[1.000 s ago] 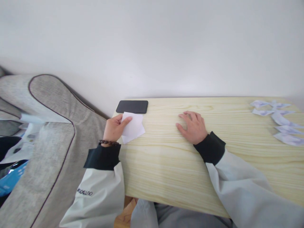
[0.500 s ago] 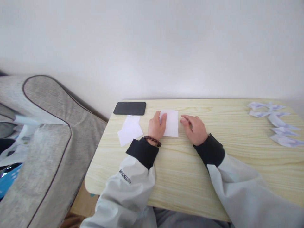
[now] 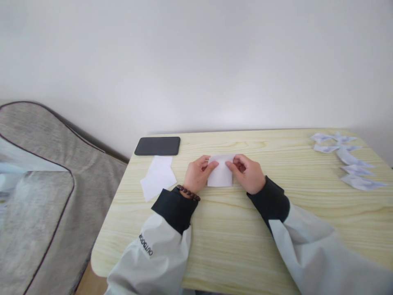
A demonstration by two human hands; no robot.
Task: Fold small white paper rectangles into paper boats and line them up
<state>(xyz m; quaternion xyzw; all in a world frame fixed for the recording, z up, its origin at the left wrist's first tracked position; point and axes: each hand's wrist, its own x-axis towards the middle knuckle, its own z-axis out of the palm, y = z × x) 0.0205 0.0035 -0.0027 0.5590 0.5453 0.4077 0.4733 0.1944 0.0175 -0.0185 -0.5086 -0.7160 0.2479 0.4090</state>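
A small square sheet of white paper is held between my two hands over the middle of the table. My left hand pinches its left side, thumb on top and fingers behind. On the opposite side my right hand grips the upper right part of the sheet in the same way. The fingers under the paper are partly hidden. Left of my left hand lie a few loose white paper sheets, overlapping one another.
A black smartphone lies at the table's back left corner. Several folded white paper pieces with pointed ends are grouped at the right. The wooden table meets a white wall behind. A grey sofa stands to the left.
My right hand has moved in and taken hold of the paper's right side. My left hand has shifted to its left side. The view has turned slightly right.
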